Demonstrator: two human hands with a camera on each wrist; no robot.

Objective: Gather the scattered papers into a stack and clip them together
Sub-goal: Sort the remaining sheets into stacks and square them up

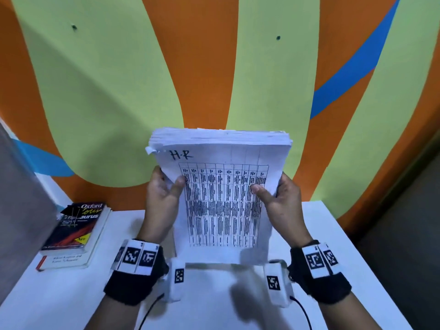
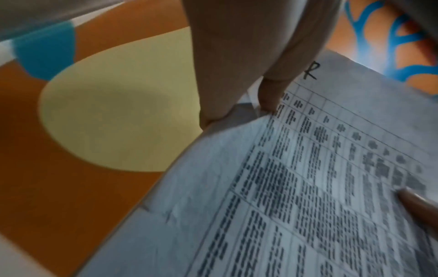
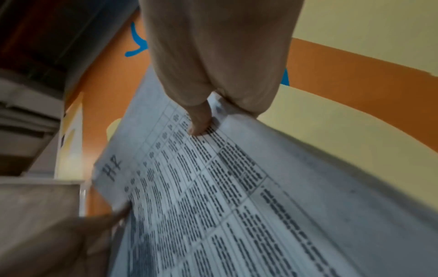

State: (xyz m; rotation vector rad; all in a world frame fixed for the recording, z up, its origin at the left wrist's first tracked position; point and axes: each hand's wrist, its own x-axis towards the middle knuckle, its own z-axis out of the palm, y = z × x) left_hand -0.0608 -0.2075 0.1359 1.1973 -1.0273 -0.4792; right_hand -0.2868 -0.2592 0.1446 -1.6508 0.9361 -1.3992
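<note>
Taking the stack of papers as the landmark and reading from left to right: well to its left, on the white counter, lie two books, one on the other, and on the cover of the upper one, an Oxford thesaurus, sits a small black object that may be a binder clip, though it is too small to be sure.

The left hand grips the stack's left edge, thumb pressed on the printed front sheet and fingers curled behind. The stack itself is held upright above the counter, its lower edge just over or touching the surface; which of the two cannot be told. The front sheet carries a printed table with "H-R" handwritten above it. Along the top the sheet edges sit nearly flush, with one dog-eared corner at the upper left. The right hand grips the right edge in the same way, thumb in front, fingers behind.

The gathering looks done, and the step in hand appears to be squaring the stack, probably by tapping its lower edge on the counter. Clipping remains. The next move likely calls for one hand to hold the aligned sheets firmly while the other reaches left for the clip, without letting the sheets slide.
</note>
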